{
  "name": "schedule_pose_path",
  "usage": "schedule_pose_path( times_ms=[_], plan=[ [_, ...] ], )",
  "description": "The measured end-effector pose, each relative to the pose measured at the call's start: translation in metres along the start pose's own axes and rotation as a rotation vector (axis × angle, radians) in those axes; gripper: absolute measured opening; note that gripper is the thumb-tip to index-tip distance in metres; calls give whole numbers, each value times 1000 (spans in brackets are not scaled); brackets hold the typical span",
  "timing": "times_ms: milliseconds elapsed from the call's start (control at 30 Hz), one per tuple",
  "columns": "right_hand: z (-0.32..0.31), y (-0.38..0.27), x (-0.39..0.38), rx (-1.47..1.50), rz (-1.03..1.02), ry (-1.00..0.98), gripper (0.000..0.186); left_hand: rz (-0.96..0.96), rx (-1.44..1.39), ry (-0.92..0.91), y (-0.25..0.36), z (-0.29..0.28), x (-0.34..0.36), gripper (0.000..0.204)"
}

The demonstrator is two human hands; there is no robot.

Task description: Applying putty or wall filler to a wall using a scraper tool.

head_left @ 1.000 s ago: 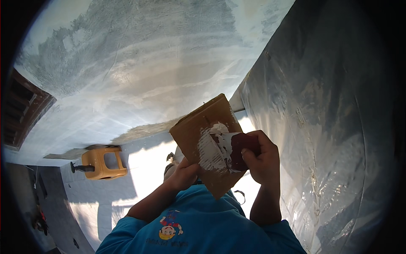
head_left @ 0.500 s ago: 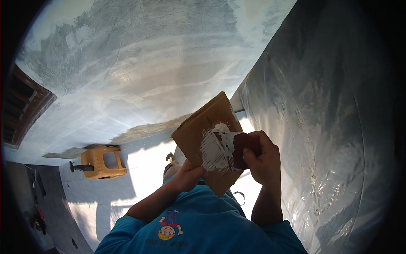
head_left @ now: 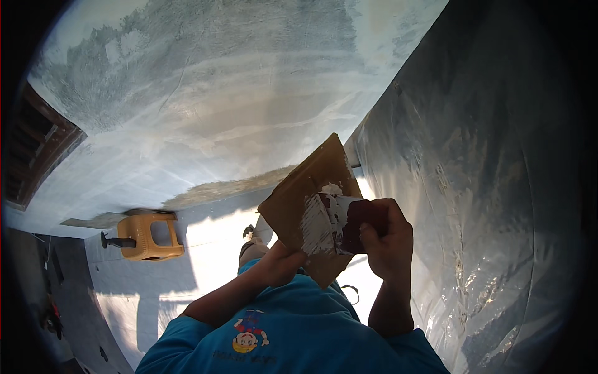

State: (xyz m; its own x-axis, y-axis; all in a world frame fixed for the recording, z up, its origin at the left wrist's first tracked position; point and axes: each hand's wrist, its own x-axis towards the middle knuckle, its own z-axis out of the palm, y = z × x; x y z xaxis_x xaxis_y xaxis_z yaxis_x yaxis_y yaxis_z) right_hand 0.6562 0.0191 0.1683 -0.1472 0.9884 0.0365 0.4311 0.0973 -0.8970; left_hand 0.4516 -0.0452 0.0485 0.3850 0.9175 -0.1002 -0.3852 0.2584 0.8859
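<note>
Over by the wall [head_left: 218, 93], I see somebody in a blue shirt [head_left: 311, 330] holding a brown board [head_left: 293, 202] tilted before their belly. The left hand [head_left: 281, 263] pinches its edge at seven o'clock, thumb on top, the other fingers hidden from me. Between three and four o'clock, the right hand [head_left: 387, 240] has thumb and fingers closed on a dark red scraper [head_left: 357, 223], its blade smeared white, over the ridged white paste [head_left: 314, 227] on the board. A yellow stool [head_left: 140, 232] stands at nine o'clock on the floor [head_left: 215, 240]; shiny sheeting [head_left: 486, 187] hangs at three.
</note>
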Motion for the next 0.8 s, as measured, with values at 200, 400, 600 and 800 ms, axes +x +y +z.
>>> schedule_pose_path(
  times_ms=[200, 400, 600, 800],
  plan=[
    [-17, 11, -5, 32, -5, -114, 30, 74, -386, 30, -26, -12, 3, 50],
    [-29, 7, 9, 126, -59, 73, 28, 223, -518, -77, -38, -30, -3, 42],
    [-14, -6, 7, -34, -51, 9, 29, 145, -386, -28, -33, -25, -6, 49],
    [-14, 3, 3, -44, -55, 19, 29, 62, -356, 24, -40, -24, -10, 56]
  ],
)
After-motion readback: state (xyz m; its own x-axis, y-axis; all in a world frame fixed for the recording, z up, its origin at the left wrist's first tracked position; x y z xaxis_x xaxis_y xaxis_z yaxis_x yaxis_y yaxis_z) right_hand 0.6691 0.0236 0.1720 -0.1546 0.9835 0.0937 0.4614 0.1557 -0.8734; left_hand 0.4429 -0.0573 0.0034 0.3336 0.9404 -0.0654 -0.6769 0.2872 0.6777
